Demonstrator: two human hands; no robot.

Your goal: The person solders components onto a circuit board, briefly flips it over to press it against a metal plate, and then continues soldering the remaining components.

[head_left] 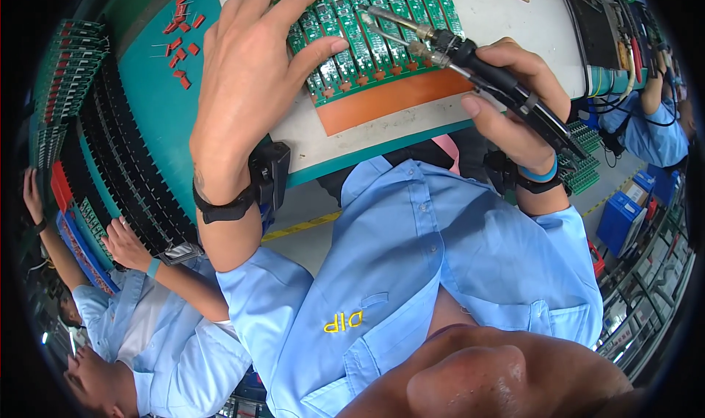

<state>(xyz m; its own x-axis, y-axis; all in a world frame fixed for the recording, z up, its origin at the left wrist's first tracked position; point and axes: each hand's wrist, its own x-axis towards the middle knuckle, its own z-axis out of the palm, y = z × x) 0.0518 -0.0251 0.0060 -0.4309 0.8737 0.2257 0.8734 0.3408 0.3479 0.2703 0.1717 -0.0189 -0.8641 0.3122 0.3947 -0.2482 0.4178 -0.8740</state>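
Note:
A green circuit board panel (376, 47), made up of several narrow strips, lies at the table's far middle. Under its near edge an orange sheet (396, 101) sticks out. Spread over the panel's left side, my left hand (253, 62) has its thumb and forefinger apart, resting on or just above the boards. My right hand (525, 98) is wrapped round the black handles of soldering tweezers (466, 56). The two metal tips point left over the panel's upper middle; whether they touch a board I cannot tell.
Loose red components (178, 40) with thin leads lie on the green mat at left. Beyond them stand black slotted rails (128, 131) and upright green boards (70, 73). A co-worker's hand (126, 243) reaches in at lower left. Dark tools and cables (598, 21) lie at far right.

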